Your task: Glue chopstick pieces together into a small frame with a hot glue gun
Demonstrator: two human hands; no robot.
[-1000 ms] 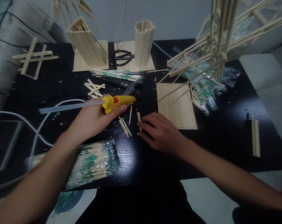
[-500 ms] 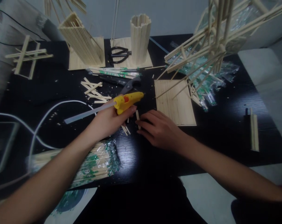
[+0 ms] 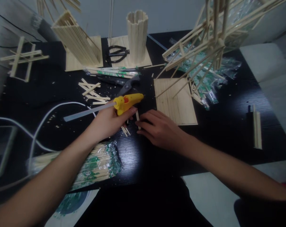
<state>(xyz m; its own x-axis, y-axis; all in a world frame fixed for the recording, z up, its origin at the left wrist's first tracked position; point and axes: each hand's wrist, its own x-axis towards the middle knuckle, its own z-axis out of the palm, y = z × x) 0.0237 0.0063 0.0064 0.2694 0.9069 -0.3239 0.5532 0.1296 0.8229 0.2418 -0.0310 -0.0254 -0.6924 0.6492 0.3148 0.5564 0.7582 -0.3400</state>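
Observation:
My left hand [image 3: 112,121] is wrapped round a yellow hot glue gun [image 3: 128,102]. A long translucent glue stick [image 3: 88,113] sticks out of its back end, and the nozzle points right. Close by, my right hand [image 3: 156,127] pinches a short piece of wooden stick [image 3: 137,118] between thumb and fingers, low over the black table [image 3: 154,164]. Some short cut sticks [image 3: 125,130] lie just below my left hand. Beyond the glue gun lies a dark-handled cutting tool [image 3: 128,85], partly covered by it.
Behind stand a slanted stick box [image 3: 76,41] and a round stick tower [image 3: 137,37], with black-handled scissors [image 3: 118,54] between. On the right, a stick frame [image 3: 204,47] rises over a flat stick panel [image 3: 175,101]. Wrapped sticks [image 3: 95,165] lie front left, beside a white cable [image 3: 40,126].
The whole view has shifted slightly, so the objects at the back sit a little further left. Both hands keep their holds, with barely any movement between them.

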